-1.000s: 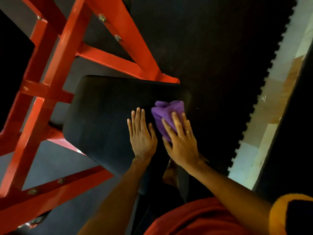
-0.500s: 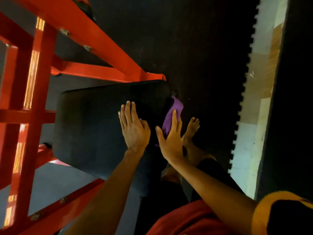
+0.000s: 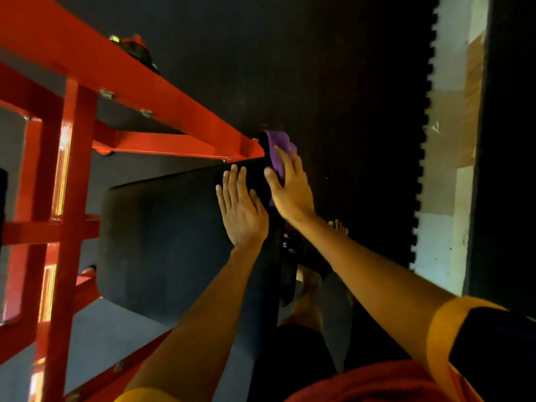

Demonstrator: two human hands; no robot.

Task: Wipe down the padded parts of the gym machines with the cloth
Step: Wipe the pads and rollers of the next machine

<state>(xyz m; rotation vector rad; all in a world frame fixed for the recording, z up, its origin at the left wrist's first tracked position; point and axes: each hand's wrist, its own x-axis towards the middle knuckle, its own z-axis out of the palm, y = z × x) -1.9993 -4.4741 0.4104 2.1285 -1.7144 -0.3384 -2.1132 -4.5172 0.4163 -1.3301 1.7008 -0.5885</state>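
Observation:
A black padded seat [image 3: 162, 236] of a red-framed gym machine fills the middle of the view. My left hand [image 3: 242, 211] lies flat on the pad near its far right corner, fingers straight. Beside it, my right hand [image 3: 291, 185] presses a purple cloth [image 3: 277, 150] against the pad's right side edge at the far corner, with straight fingers over the cloth. Most of the cloth is hidden under that hand.
Red steel frame beams [image 3: 145, 88] cross the left and top of the view, bolted together. Black rubber floor mat [image 3: 333, 82] lies to the right, ending in a toothed edge by pale tiles [image 3: 446, 175]. My bare feet [image 3: 338, 227] stand below the pad's right side.
My right hand has slid the cloth off the pad's top and forward along its right edge to the far corner. My left hand stayed flat on the pad. The camera tilted.

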